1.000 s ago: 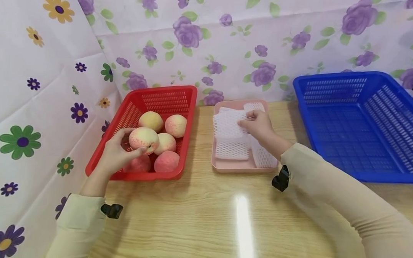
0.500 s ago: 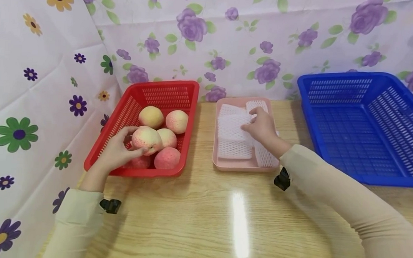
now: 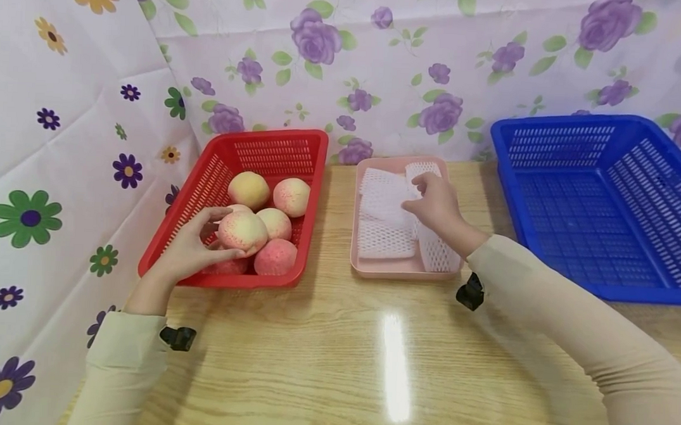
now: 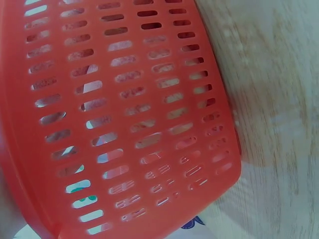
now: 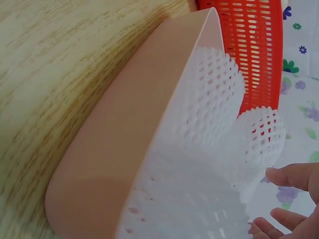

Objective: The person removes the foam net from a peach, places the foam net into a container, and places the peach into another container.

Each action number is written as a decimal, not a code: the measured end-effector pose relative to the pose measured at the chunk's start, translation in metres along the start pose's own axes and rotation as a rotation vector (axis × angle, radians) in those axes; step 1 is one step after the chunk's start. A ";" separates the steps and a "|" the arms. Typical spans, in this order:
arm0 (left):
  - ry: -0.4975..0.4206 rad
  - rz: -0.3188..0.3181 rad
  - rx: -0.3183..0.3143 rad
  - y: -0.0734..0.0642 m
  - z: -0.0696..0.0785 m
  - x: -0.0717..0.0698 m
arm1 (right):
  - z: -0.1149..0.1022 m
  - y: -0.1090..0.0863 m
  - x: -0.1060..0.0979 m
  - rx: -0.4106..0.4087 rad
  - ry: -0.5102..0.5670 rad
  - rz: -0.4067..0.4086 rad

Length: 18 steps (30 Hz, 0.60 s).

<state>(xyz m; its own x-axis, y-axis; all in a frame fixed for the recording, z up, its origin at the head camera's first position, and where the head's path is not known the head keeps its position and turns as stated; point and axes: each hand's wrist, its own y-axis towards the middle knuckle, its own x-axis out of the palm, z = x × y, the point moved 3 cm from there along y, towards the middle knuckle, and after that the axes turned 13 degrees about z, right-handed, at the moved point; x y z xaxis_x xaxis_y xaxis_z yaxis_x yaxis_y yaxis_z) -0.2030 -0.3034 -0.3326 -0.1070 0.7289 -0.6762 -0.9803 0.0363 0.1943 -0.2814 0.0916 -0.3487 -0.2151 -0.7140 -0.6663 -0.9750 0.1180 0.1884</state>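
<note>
In the head view my left hand holds a pale, pink-speckled peach between thumb and fingers, over the front left of the red basket. Several more peaches lie around it, among them a yellow peach and a pink peach. My right hand hovers over the pink tray, thumb and fingers apart with nothing between them. White foam fruit nets lie in the tray beneath it. The right wrist view shows the thumb close beside a foam net.
A blue basket stands to the right of the tray. Floral cloth forms the back and left walls. In the left wrist view the red basket's slotted side hides the left hand's fingers. The wooden table stretches across the front.
My right fingers have parted and let the foam net they pinched drop into the tray. The left hand keeps its peach, slightly further right, and another peach shows behind it.
</note>
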 end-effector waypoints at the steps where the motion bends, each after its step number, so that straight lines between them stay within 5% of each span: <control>1: 0.003 0.001 0.002 0.000 0.000 0.000 | 0.000 0.000 -0.001 0.004 0.002 -0.001; 10: 0.007 0.076 0.003 0.002 0.008 -0.005 | -0.002 -0.005 -0.015 0.011 0.029 0.003; 18: -0.008 0.155 -0.011 0.004 0.039 0.001 | -0.003 -0.020 -0.043 -0.075 -0.003 0.043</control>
<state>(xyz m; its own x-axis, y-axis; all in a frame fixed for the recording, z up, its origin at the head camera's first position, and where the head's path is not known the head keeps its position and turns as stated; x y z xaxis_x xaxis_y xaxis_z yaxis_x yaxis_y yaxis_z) -0.2005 -0.2759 -0.3045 -0.2557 0.7306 -0.6331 -0.9539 -0.0844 0.2879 -0.2523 0.1182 -0.3219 -0.2569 -0.7075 -0.6583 -0.9579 0.0963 0.2704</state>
